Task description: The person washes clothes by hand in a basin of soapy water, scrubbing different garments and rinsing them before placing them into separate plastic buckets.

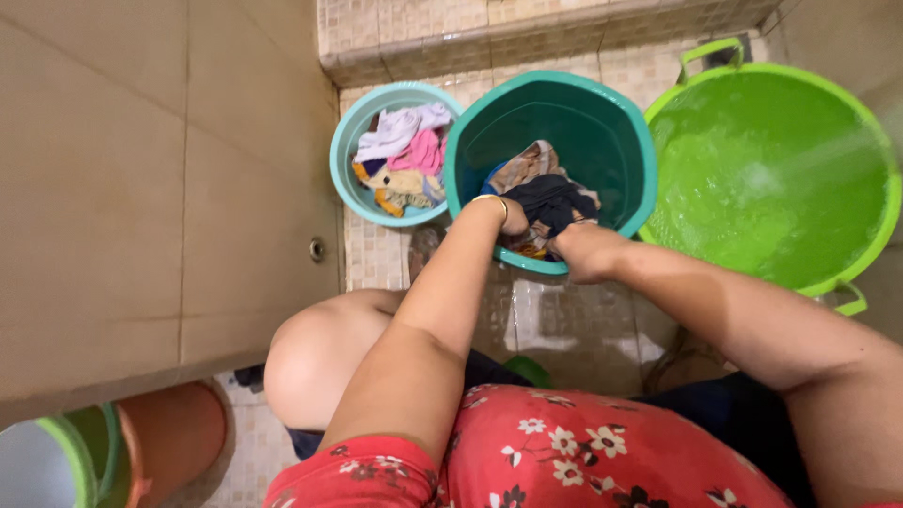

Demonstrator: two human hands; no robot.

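Meanwhile both hands, left [513, 218] and right [585, 252], reach down, each grip closed on dark cloth [550, 202] in the teal bucket [602, 113].

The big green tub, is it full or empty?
Partly full: the green tub holds foamy water well below its rim.

I am looking down into a wash place in a home, like a bathroom. The floor [574, 329] is made of small wet tiles, and a low tiled step [527, 42] runs along the back. Big plain wall tiles [141, 188] stand on one side. A big green tub [847, 273] holds foamy water. A teal bucket [611, 141] and a small pale bucket [343, 179] both hold mixed-up coloured clothes. It all looks like washing clothes at home.
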